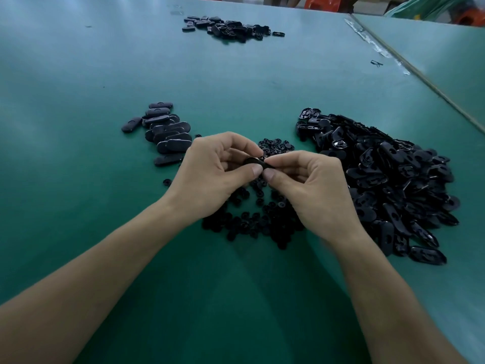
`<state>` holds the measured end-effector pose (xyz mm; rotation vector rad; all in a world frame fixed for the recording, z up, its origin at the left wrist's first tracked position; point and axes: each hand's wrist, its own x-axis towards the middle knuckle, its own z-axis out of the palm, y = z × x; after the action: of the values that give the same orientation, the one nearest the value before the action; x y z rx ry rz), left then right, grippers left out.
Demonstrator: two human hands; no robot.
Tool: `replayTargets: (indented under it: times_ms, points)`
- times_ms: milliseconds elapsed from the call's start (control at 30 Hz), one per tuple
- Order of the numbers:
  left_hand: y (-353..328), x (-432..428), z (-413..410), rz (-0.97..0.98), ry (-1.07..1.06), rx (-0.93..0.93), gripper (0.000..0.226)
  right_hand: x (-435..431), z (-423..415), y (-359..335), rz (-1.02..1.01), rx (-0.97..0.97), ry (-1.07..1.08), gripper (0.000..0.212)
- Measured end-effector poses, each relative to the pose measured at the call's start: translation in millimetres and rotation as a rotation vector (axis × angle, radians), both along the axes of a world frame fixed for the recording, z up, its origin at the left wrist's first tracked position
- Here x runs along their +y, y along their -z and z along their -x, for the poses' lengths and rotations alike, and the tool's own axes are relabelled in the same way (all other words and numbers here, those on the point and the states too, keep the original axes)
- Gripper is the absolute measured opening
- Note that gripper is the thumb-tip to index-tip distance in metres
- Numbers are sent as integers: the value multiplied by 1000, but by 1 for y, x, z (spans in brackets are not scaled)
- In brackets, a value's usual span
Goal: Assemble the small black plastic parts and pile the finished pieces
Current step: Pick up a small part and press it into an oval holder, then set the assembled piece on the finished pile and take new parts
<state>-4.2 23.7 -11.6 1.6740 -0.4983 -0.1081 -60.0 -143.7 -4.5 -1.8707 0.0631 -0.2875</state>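
Both hands meet above the middle of the green table (78,206). My left hand (212,177) pinches a small black oval part (253,162) between thumb and fingers. My right hand (309,185) pinches the same part from the right, fingertips against it; any tiny piece in those fingers is hidden. Under the hands lies a scatter of small round black clips (252,219). To the right is a big heap of open oval shells (388,179). To the left lies a neat pile of closed oval pieces (165,132).
Another pile of black parts (228,27) lies far back on the table. A table seam with tape (378,46) runs diagonally at the right, with a second green surface beyond it. One stray round clip (167,182) lies left of my left hand.
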Motion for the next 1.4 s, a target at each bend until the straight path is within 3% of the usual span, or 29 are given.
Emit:
replayTargets:
  times_ms: [733, 800, 900, 1033, 1267, 1400]
  points:
    - [-7, 5, 1, -14, -50, -9, 20, 2, 0, 0, 80, 10, 4, 9]
    - [-7, 4, 0, -20, -69, -38, 19, 0, -1, -2, 157, -33, 74, 10]
    - [-6, 9, -10, -10, -192, -71, 22, -13, -2, -4, 443, -89, 287, 22]
    - [-5, 28, -31, 14, -405, -81, 22, -27, 0, 2, 837, 57, 368, 40]
    - [3, 50, -50, -53, -559, -19, 17, -25, -1, 6, 995, 246, 328, 35]
    - [8, 57, -54, -206, -643, -99, 22, -26, -1, 5, 984, 279, 337, 30]
